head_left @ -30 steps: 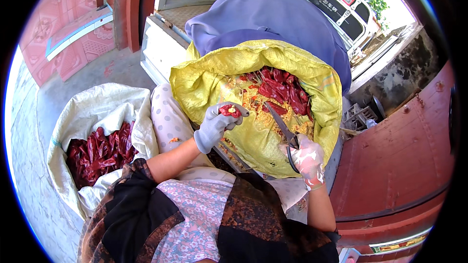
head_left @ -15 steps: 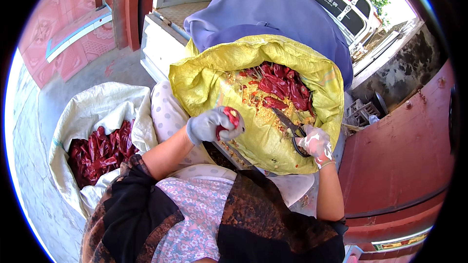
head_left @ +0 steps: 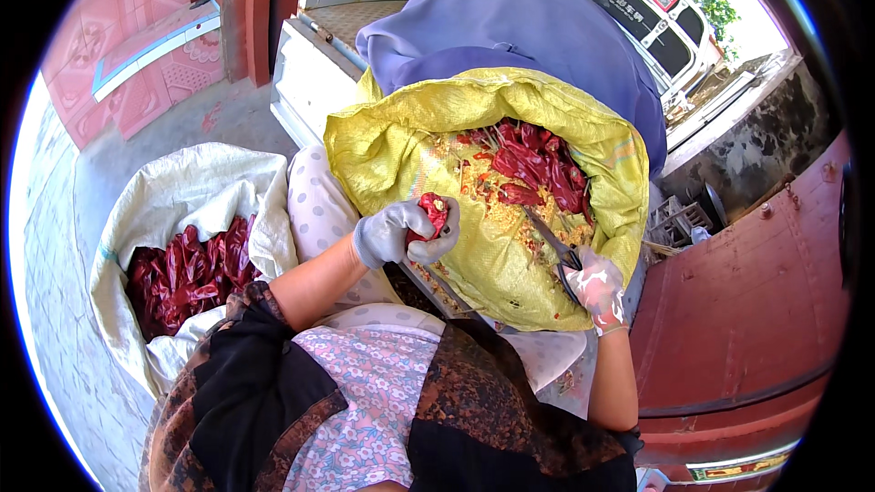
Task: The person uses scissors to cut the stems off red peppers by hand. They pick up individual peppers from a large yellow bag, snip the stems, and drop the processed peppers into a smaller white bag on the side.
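My left hand [head_left: 398,233], in a grey glove, is closed around a dried red chili [head_left: 432,215] whose pale cut end faces up. It is over the near left edge of a yellow woven sack [head_left: 383,150]. In my gloved right hand [head_left: 597,289] is a pair of dark scissors [head_left: 549,238], its blades pointing away and to the left, over the sack. Inside the sack lie whole red chilies [head_left: 545,164] at the far right, with yellow seeds and red bits [head_left: 488,200] spread beside them.
To the left a white woven sack [head_left: 137,210] holds more dried red chilies [head_left: 187,278]. A large purple cloth-covered bulk [head_left: 510,23] rises behind the yellow sack. On the right stand a red metal panel [head_left: 729,301] and a grey crate [head_left: 679,221]; a white vehicle [head_left: 629,9] is farther back.
My left hand has turned slightly, so the chili's cut end shows more plainly. The scissors in my right hand have tilted a little. The whole view has shifted slightly.
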{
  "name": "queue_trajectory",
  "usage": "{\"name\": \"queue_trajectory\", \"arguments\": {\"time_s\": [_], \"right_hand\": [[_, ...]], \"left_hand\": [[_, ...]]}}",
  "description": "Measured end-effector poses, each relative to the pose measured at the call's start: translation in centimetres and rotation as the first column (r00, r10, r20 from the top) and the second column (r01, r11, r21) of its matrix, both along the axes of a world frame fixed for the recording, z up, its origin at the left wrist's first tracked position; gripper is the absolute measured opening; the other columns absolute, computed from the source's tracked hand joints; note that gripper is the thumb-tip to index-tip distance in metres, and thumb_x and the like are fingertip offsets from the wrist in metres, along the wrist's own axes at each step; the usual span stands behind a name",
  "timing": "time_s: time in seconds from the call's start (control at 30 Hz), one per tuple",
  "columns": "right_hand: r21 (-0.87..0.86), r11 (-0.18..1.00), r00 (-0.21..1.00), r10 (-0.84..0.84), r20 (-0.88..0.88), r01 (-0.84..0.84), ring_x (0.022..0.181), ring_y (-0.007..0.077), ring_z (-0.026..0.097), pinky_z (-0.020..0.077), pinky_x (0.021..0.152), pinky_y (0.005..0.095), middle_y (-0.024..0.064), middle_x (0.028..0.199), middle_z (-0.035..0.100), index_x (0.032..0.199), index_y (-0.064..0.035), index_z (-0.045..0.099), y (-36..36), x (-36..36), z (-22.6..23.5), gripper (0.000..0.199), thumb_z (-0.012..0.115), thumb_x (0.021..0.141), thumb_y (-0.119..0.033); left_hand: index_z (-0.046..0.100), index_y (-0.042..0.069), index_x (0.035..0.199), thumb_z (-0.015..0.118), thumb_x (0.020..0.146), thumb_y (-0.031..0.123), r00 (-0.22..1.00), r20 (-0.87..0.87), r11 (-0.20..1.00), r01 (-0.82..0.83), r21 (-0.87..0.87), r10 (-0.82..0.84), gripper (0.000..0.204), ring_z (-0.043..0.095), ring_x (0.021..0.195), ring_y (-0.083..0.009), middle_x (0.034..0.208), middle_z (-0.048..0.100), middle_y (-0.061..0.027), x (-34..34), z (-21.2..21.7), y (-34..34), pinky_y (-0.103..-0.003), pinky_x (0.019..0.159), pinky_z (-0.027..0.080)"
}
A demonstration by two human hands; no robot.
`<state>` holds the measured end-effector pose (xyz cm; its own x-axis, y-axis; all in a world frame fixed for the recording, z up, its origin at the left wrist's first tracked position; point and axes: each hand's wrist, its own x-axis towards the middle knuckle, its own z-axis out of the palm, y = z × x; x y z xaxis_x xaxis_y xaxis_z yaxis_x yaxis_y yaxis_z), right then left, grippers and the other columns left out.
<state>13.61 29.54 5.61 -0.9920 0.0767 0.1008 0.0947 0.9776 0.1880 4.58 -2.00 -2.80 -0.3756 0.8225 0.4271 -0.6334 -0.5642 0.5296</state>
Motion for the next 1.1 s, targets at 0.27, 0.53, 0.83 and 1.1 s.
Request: {"name": "queue_trajectory", "arguments": {"time_s": [0.27,0.53,0.83,1.1], "right_hand": [[0.035,0.999,0.998,0.035,0.057,-0.037,0.080,0.0333,0.061,0.0477,0.069,0.0414,0.0139,0.085,0.064,0.085,-0.0075,0.060,-0.3,-0.4,1.3,0.033,0.067,0.073,-0.038],[-0.053,0.868,0.823,0.446,-0.352,-0.493,0.090,0.0293,0.061,0.0486,0.077,0.0382,0.0118,0.102,0.061,0.107,-0.0145,0.059,-5.9,-5.1,1.2,0.033,0.065,0.076,-0.026],[-0.025,0.959,0.959,0.283,0.000,-0.283,0.094,0.0277,0.059,0.0483,0.078,0.0387,0.0102,0.105,0.060,0.117,-0.0179,0.057,-9.4,-10.2,0.7,0.044,0.063,0.075,-0.028],[-0.782,0.408,0.877,0.313,-0.365,-0.471,0.102,0.0176,0.058,0.0457,0.087,0.0296,0.0084,0.112,0.061,0.110,-0.0039,0.059,-8.0,-7.4,3.6,0.031,0.059,0.079,-0.007]], "left_hand": [[0.053,0.003,0.075,0.062,0.072,0.020,0.983,-0.115,0.990,-0.144,-0.007,0.142,0.019,0.043,0.048,-0.0179,0.061,0.049,-0.0117,0.0,0.1,-0.2,-0.029,0.043,0.037],[0.056,0.001,0.088,0.063,0.069,0.012,0.948,-0.176,0.934,-0.298,-0.195,0.265,0.024,0.049,0.059,-0.0145,0.067,0.053,-0.0064,0.4,0.7,-0.1,-0.028,0.054,0.042],[0.057,0.001,0.079,0.065,0.067,0.002,0.832,-0.285,0.771,-0.550,-0.321,0.476,0.014,0.052,0.064,-0.0119,0.071,0.055,-0.0040,0.5,0.4,-0.1,-0.025,0.059,0.042],[0.061,0.002,0.085,0.067,0.071,0.002,0.745,-0.312,0.668,-0.667,-0.329,0.589,0.015,0.055,0.075,-0.0121,0.091,0.060,-0.0085,0.0,1.1,1.4,-0.025,0.065,0.045]]}}
